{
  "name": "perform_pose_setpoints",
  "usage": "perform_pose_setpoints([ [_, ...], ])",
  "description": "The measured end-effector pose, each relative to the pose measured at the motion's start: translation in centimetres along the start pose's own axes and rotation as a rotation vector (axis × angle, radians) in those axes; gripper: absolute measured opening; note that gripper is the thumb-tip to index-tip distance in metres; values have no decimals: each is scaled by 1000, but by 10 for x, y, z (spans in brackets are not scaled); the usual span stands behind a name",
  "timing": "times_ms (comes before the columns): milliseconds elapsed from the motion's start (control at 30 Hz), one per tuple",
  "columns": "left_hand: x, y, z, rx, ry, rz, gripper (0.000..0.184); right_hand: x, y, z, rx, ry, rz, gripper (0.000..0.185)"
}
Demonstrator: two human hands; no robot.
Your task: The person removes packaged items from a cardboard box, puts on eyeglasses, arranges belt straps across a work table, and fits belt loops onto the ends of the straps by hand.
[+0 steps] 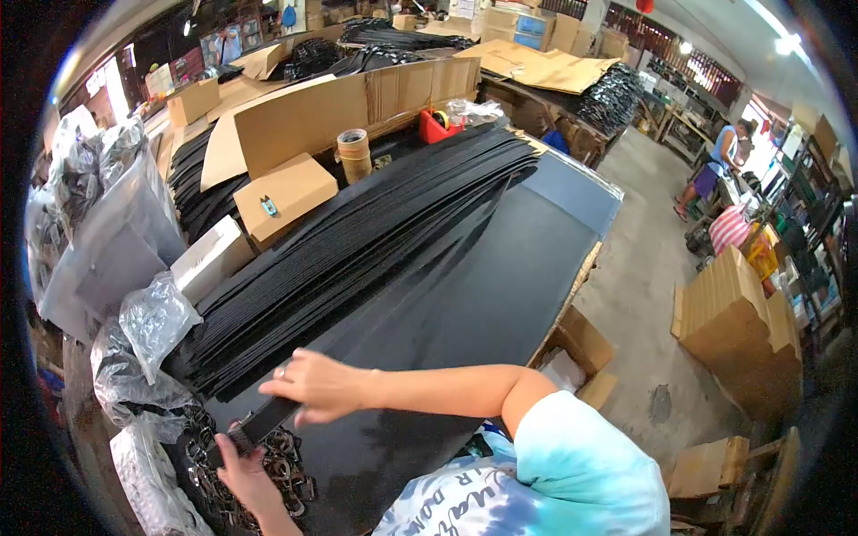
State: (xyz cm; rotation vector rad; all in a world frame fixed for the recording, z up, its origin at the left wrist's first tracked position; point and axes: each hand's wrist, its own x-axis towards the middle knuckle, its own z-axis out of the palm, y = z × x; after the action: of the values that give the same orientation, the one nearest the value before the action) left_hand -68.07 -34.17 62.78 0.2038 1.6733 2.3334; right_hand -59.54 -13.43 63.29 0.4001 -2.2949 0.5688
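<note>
A short stretch of black strap (271,418) runs between my two hands at the near left end of the table. My left hand (248,480) grips its lower end, thumb and fingers closed around it, just over a heap of dark metal buckles (290,482). Any buckle on that end is too small to make out. Higher up, my right hand (319,386), with a ring on one finger, is closed on the same strap; its fingertips are partly hidden. Beyond it, a wide bundle of long black straps (357,259) lies lengthwise on the dark tabletop (509,295).
Clear plastic bags (156,322) crowd the left edge. Behind the straps stand a cardboard box (286,198) bearing small thread snips (268,206), tape rolls (354,154) and a red tape dispenser (438,127). Cartons (737,326) sit right of the aisle; another person (719,161) stands farther back.
</note>
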Motion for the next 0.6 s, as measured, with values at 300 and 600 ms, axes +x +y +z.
perform_pose_setpoints([
  [300, 25, 62, -95, 57, 321, 35, 18, -127, 142, -239, -1178, -9, 523, 10],
  [600, 14, 33, -104, 50, -99, -293, 32, -152, 134, -467, -1490, 253, 601, 29],
])
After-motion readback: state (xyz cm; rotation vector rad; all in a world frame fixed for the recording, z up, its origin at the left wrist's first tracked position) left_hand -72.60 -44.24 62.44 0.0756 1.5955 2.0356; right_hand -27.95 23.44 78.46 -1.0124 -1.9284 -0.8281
